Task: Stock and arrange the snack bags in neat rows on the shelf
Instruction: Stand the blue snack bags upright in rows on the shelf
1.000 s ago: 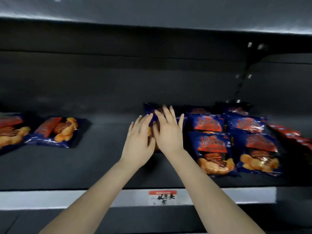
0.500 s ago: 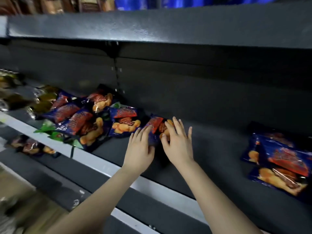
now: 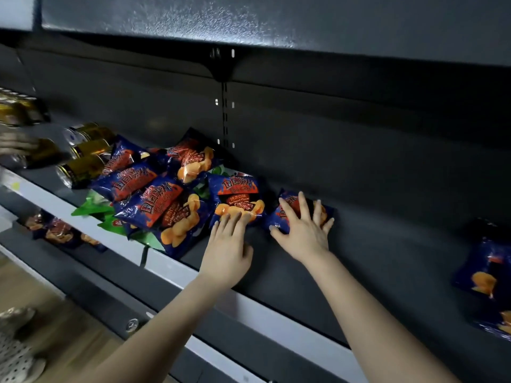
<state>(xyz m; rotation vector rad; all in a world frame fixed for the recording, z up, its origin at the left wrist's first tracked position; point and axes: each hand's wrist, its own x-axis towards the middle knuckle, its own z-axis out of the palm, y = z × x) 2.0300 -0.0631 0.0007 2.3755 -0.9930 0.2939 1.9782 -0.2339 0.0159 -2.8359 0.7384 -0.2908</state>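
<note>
A loose pile of dark blue snack bags [image 3: 154, 194] with red labels and orange chips lies on the dark shelf [image 3: 359, 266]. One bag [image 3: 237, 194] sits at the pile's right edge; the fingertips of my left hand [image 3: 226, 244] rest on its lower edge. A separate single bag [image 3: 279, 217] lies to the right, and my right hand [image 3: 304, 230] lies flat on it with fingers spread. More blue bags [image 3: 489, 275] lie at the far right of the shelf.
Gold cans [image 3: 83, 158] lie on their sides left of the pile, with another person's blurred hand [image 3: 13, 145] by them. Green bags [image 3: 91, 205] poke out under the pile. A lower shelf holds another blue bag [image 3: 60, 230]. The shelf's white price strip [image 3: 249, 302] runs along the front.
The view has swung left from the tidy rows to the loose pile. My hands have spread apart: the left now touches the pile's right bag, the right presses on the single bag.
</note>
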